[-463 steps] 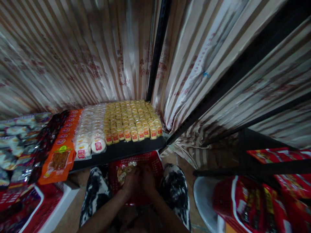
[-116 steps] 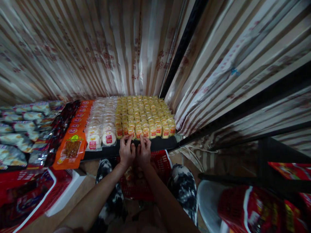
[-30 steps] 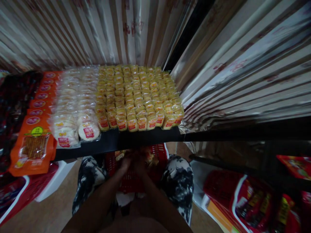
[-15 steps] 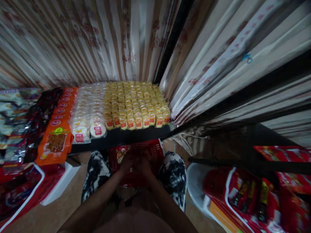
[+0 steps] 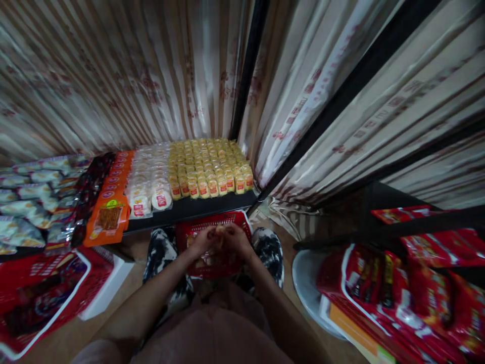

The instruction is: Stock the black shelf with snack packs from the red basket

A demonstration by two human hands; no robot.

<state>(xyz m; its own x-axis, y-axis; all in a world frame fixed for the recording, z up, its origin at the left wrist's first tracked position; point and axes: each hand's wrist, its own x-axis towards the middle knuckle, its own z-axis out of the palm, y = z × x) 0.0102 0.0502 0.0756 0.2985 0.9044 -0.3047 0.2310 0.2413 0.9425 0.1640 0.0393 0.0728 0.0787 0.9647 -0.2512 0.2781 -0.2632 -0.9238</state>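
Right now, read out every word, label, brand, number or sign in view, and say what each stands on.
Nothing reads clearly enough to quote.
Yellow packets: red labels, too small.
White round packets: red labels, too small.
Orange packets: ovals and print, too small.
Red packets on the right: print, blurred.
Striped curtain: reddish characters, too blurred.

printing on packets (image 5: 212, 188) and curtain (image 5: 170, 71) is too blurred to read.
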